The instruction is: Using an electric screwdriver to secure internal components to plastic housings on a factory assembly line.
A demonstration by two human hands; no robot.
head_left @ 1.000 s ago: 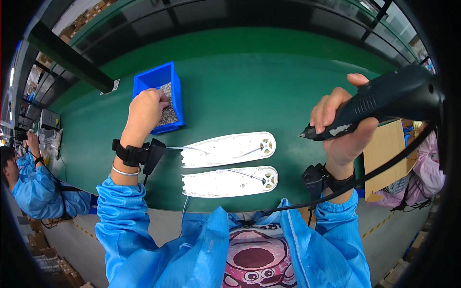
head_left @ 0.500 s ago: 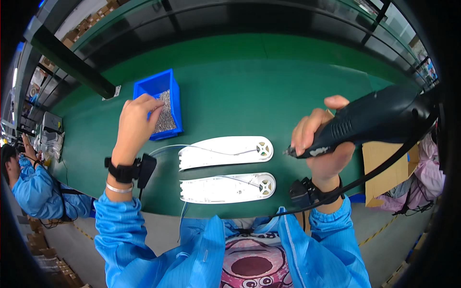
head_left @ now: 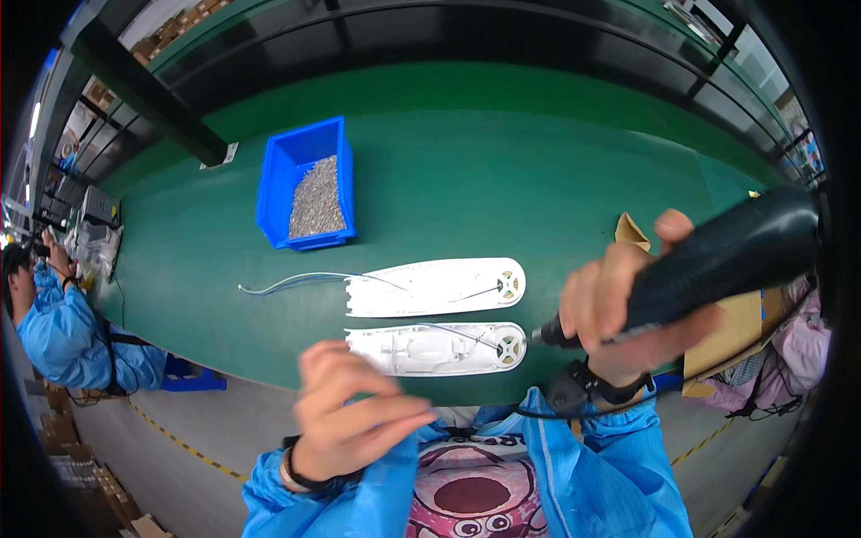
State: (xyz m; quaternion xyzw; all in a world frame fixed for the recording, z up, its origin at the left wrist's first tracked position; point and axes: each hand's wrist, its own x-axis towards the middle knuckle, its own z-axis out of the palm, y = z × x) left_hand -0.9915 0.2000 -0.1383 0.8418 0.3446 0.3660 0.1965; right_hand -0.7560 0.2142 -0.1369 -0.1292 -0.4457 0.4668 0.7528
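Note:
A black electric screwdriver [head_left: 717, 260] is gripped in my right hand [head_left: 619, 305]. Its tip points left, close to the round end of the nearer white plastic shell [head_left: 395, 359]; whether it touches cannot be told. My left hand [head_left: 350, 412] hovers at the table's front edge, just below that shell's left end. Its fingers are curled together and slightly blurred, and anything between them is hidden. A second white shell [head_left: 421, 282] lies parallel behind the first. Each shell has a thin wire running to a round part at its right end.
A blue bin [head_left: 273, 193] of small metal screws [head_left: 318, 202] stands at the back left. Loose wires [head_left: 278, 285] trail from the farther shell. At right are a cardboard box [head_left: 713, 359] and the screwdriver's cable. Another person [head_left: 72, 314] sits at far left.
My left hand has left the screw bin and come down toward me, beside the nearer shell. My right hand has lowered the screwdriver's tip toward that shell's round end.

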